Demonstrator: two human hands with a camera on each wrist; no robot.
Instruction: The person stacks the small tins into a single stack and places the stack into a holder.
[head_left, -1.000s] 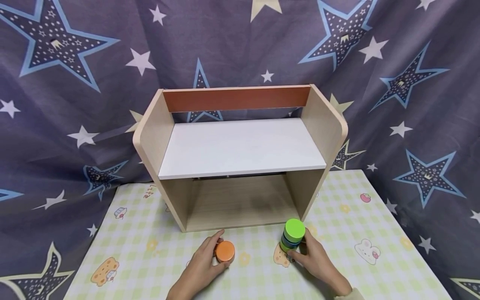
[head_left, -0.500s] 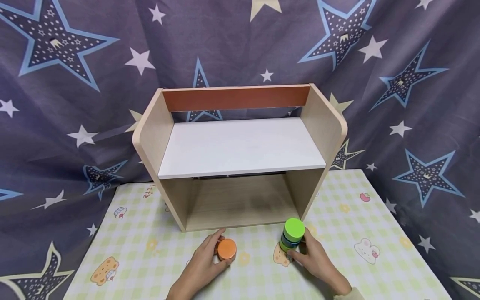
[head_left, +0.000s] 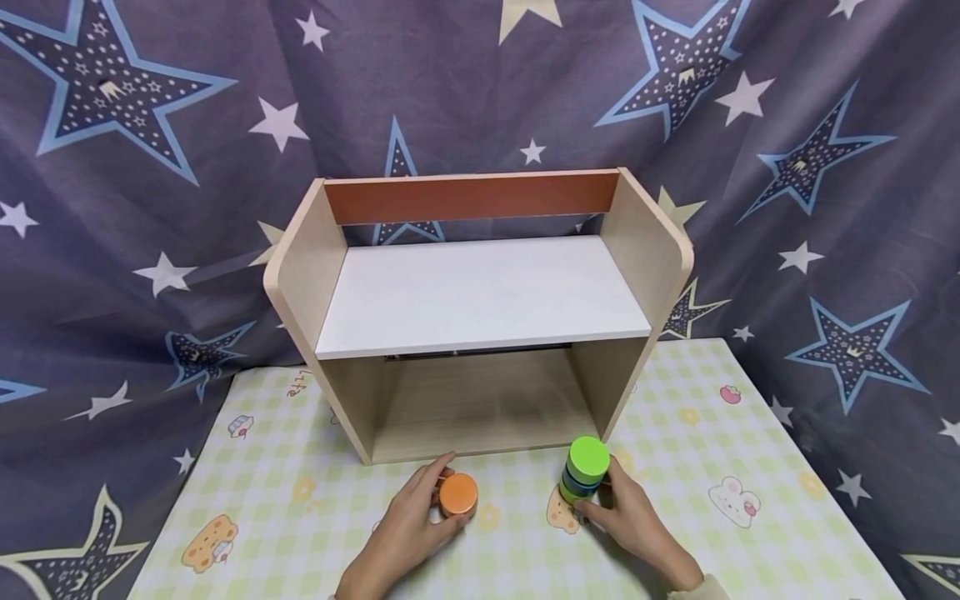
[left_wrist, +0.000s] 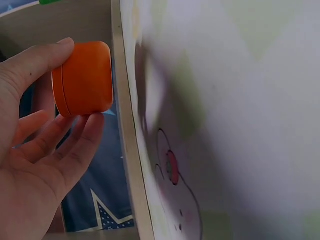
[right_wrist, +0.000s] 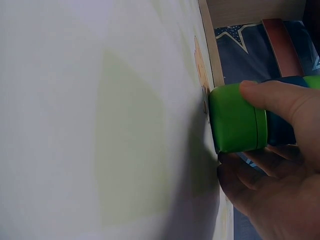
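Observation:
My left hand (head_left: 408,525) pinches a small round orange jar (head_left: 458,495) between thumb and fingers, left of the middle of the table. The left wrist view shows a lid seam around this jar (left_wrist: 85,80), which hangs a little off the tablecloth. On the right, a stack of round jars (head_left: 588,460) stands upright, bright green at top and bottom with dark blue between. My right hand (head_left: 632,518) holds the stack low down, thumb and fingers around the bottom green jar (right_wrist: 234,119). That bottom jar sits right at the tablecloth.
Behind both hands stands a wooden shelf unit with a white upper board (head_left: 483,292), a lower compartment (head_left: 483,408) and a red-brown back rail (head_left: 480,197). A green checked tablecloth (head_left: 277,533) covers the table. A dark star-patterned curtain (head_left: 480,92) hangs behind.
My left hand has shifted the orange jar slightly right and toward the shelf. The right hand and the green and blue stack have stayed put.

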